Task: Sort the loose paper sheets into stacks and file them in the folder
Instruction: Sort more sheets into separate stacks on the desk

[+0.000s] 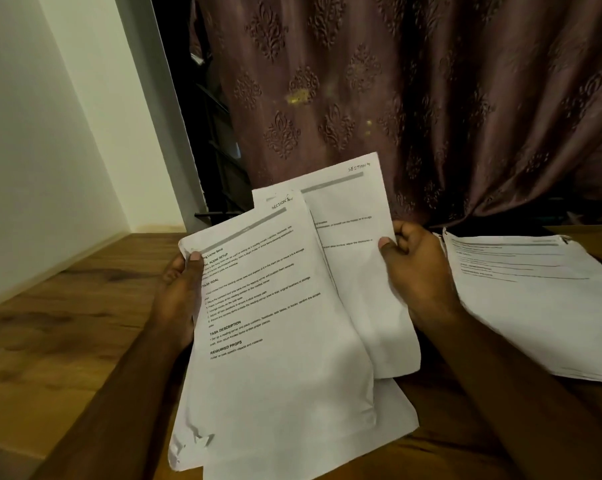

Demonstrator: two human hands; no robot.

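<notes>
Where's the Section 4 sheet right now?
In the head view, right of centre: the Section 4 sheet is pinched by the right hand, behind the left hand's sheet.

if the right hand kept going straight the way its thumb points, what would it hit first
The right hand pinches the rear sheet, thumb aimed up and left across the paper. Going on that way, it would probably first meet the front sheet held by the left hand; depth between the sheets is unclear.
</notes>
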